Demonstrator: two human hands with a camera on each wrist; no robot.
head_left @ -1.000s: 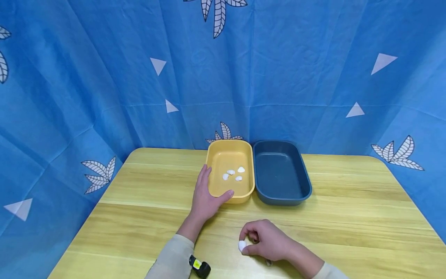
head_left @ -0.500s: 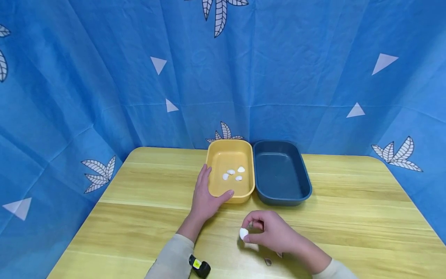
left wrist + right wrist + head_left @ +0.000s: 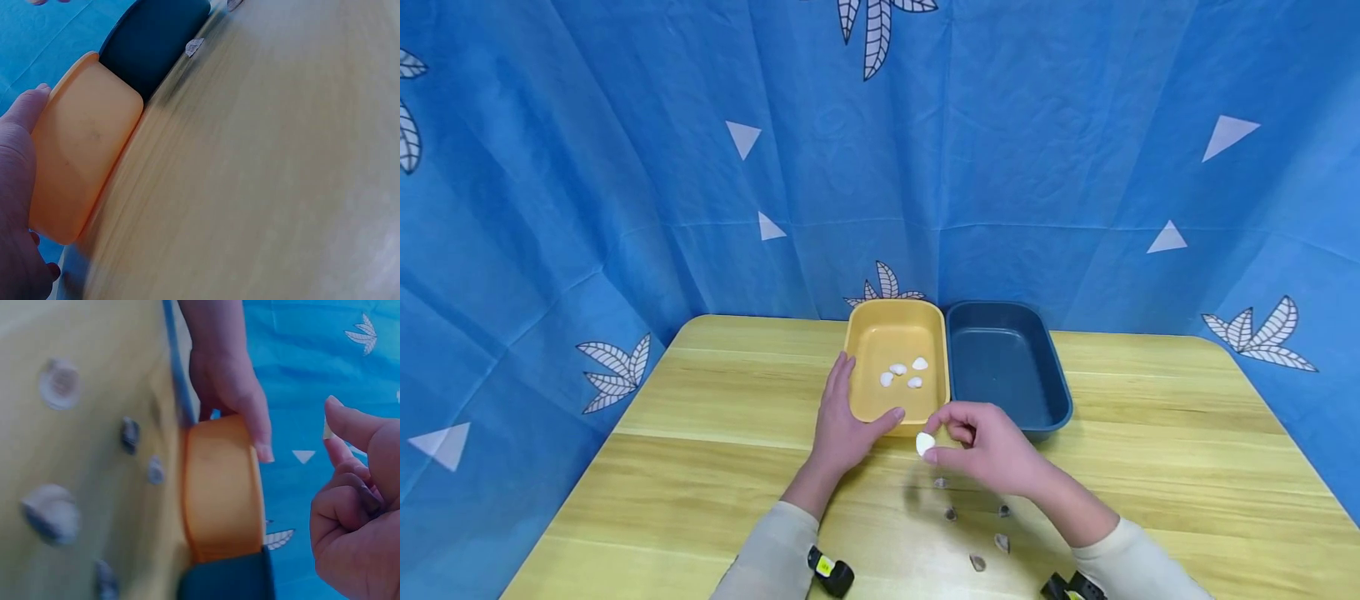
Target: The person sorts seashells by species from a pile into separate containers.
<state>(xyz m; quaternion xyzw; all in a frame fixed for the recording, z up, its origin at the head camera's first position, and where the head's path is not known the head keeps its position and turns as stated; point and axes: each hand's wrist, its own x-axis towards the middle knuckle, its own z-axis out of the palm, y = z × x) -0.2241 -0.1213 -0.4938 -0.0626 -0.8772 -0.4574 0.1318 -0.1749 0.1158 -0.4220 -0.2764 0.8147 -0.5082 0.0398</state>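
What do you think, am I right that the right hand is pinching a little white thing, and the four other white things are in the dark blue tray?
Not quite: the four other white things are in the yellow tray, not the dark blue tray. The head view shows it. The right hand is indeed pinching a little white thing.

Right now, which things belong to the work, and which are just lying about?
In use:
white shell, pinched by the right fingers
yellow tray, touched by the left hand
four white shells inside it

Apparently idle:
blue tray
five darker shells on the table
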